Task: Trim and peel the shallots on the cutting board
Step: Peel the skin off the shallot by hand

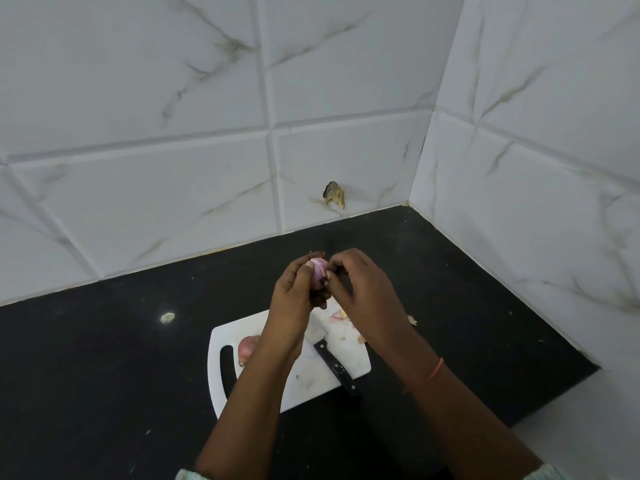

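Head view: both hands raised together above the far edge of the white cutting board (304,379), which lies on the black bench (104,358) toward its far right corner. Left hand (294,292) wraps its fingers round a pale purple shallot (318,268), holding it roughly upright, long axis near vertical, top end exposed. Right hand (360,289) meets it from the right, fingertips pinching at the shallot's right flank; likely lifting skin, though the skin itself is too small to make out. Second shallot (247,348), skin on, lies on the board's left part beside the handle slot, partly hidden by the left forearm. Black-handled knife (334,365) rests on the board between the forearms, untouched. Peel scraps (339,316) sit near the board's far right corner. Judgement: peeling in progress; one shallot remains.
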The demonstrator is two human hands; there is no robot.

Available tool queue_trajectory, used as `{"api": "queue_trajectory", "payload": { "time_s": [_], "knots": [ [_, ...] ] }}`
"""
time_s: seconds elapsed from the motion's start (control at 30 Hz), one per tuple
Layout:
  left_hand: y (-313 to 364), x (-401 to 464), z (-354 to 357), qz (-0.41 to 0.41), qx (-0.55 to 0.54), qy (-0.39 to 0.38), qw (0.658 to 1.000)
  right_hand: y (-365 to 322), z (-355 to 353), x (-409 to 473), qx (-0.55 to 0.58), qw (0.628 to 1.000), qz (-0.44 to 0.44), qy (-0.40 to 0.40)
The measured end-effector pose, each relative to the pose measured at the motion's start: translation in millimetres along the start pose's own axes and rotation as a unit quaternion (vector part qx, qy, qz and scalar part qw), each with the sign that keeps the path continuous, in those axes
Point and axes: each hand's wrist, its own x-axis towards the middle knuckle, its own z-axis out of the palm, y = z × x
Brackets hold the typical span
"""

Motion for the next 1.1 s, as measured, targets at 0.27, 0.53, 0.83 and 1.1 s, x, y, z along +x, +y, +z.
{"api": "queue_trajectory", "payload": {
  "time_s": [0.27, 0.53, 0.83, 1.1],
  "knots": [
    [0.1, -2.7, -3.4, 0.003, 0.014, -0.023, 1.0, -4.7, -5.4, 3.1, -0.022, 0.999, -0.003, -0.046],
    [5.4, -3.4, -4.9, -0.015, -0.035, -0.028, 0.999, 2.4, -9.4, 2.7, 0.096, 0.992, 0.08, -0.007],
    [4.9, -0.3, -3.7, -0.042, -0.093, -0.008, 0.995, -5.3, 0.5, -6.3, 0.133, 0.988, 0.039, 0.065],
    [-0.4, -0.8, -2.9, -0.076, -0.207, -0.024, 0.975, -6.5, 3.7, -3.1, 0.163, 0.976, 0.093, 0.113]
  ]
}}
